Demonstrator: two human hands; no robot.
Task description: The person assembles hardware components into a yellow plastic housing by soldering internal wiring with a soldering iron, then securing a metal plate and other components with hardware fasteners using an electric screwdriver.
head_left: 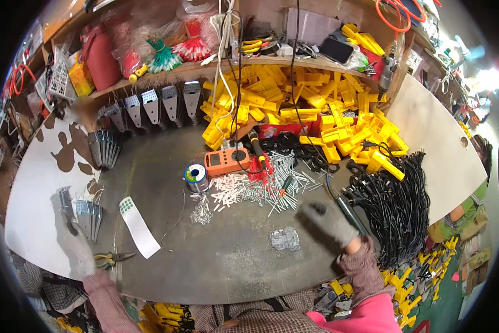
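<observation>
My left hand (76, 251), in a pale glove, is at the bench's left edge. It grips a small grey metal bracket (66, 206) that sticks up from the fingers. Right beside it stands a short row of like metal brackets (89, 217). My right hand (328, 223), in a grey glove, is blurred above the bench's right side. It hovers next to a green-handled soldering iron (349, 213), and I cannot tell whether it touches it. A small clear plastic part (285, 238) lies to its left on the grey bench top (222, 261).
Yellow-handled pliers (112, 257) and a white strip (138, 226) lie near my left hand. In the middle are an orange meter (226, 161), a solder spool (196, 176) and white tubes (244, 188). A heap of yellow plastic parts (316, 111) fills the back, and black cables (396, 205) lie at the right.
</observation>
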